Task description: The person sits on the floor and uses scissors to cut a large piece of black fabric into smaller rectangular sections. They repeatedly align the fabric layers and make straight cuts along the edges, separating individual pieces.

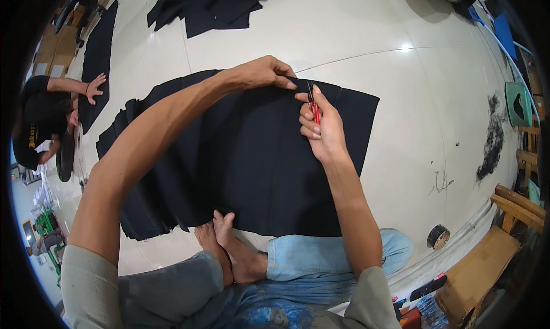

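Note:
A long piece of black fabric [258,157] lies across the floor in front of my crossed legs, its left part gathered in overlapping folds. At its far edge, my left hand [264,74] pinches the cloth between thumb and fingers. Close beside it, my right hand [323,120] is closed around red-handled thread snips [314,110]. The narrow metal blades point away from me, over the fabric near that edge. Whether the blades touch the cloth I cannot tell.
More black fabric pieces [215,8] are heaped on the pale tiled floor beyond. At the left, another person's hand [95,89] presses on a black strip [98,54]. Black lint [491,140], a tape roll [438,237] and a cardboard piece [478,274] lie to the right.

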Available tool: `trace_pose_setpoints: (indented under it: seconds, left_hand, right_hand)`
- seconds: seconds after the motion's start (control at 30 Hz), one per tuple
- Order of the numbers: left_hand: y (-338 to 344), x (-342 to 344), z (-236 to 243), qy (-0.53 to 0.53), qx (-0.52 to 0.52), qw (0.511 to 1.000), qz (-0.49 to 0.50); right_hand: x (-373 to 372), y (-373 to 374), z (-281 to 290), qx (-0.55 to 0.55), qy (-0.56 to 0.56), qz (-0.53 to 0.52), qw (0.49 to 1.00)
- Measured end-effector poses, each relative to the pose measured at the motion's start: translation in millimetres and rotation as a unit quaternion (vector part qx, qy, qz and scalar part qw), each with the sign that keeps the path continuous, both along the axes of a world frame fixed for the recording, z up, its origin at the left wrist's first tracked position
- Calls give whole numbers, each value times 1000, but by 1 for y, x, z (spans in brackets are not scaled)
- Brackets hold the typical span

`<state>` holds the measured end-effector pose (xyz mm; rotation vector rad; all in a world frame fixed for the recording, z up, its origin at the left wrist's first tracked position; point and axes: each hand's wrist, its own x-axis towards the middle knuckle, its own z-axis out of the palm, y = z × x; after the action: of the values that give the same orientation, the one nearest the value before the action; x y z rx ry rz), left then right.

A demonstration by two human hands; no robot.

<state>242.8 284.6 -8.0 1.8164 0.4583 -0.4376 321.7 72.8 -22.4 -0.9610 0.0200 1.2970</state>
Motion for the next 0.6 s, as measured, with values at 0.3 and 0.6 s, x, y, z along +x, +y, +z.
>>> trace_pose_setpoints:
  seconds: [0.3,0.6]
  left_hand:
    - [-1,-8,-12,-36,18,998,38]
    - [-6,-12,-15,-63,32,996,61]
  right_hand:
    - [-30,28,-14,-9,54,-52,997]
    - [-25,26,-17,8,61,-42,997]
